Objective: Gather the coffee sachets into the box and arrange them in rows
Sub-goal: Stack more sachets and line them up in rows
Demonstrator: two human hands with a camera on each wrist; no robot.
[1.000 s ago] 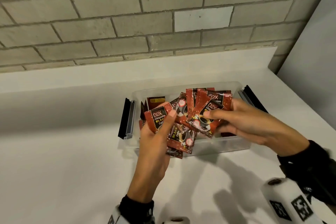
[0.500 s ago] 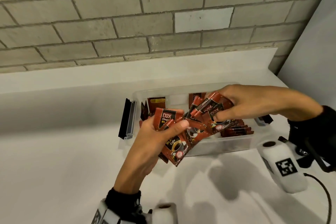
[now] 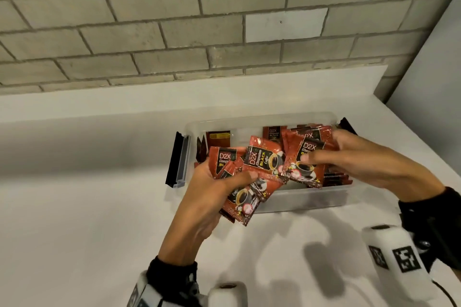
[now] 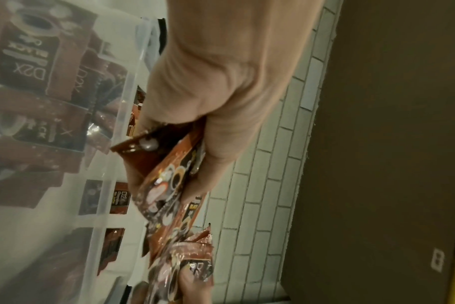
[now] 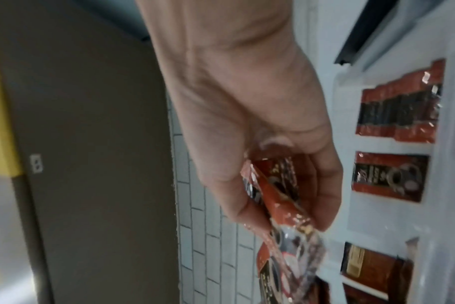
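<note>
A clear plastic box stands on the white counter, with red and black coffee sachets stacked in a row at its right end. Over the box's front left, my left hand grips a fanned bundle of sachets, thumb across their faces. To the right, my right hand pinches a few more sachets by their upper half, thumb on the front one. The left wrist view shows my left hand curled round its sachets beside the box wall. My right hand clamps sachets edge-on.
Black latches hang open at both ends of the box. A grey brick wall rises behind the counter's raised back ledge. A white wall closes the right side. More sachets stand at the box's back left.
My right hand has drawn its sachets back toward the right end of the box. My left hand keeps its bundle, now fanned a little wider.
</note>
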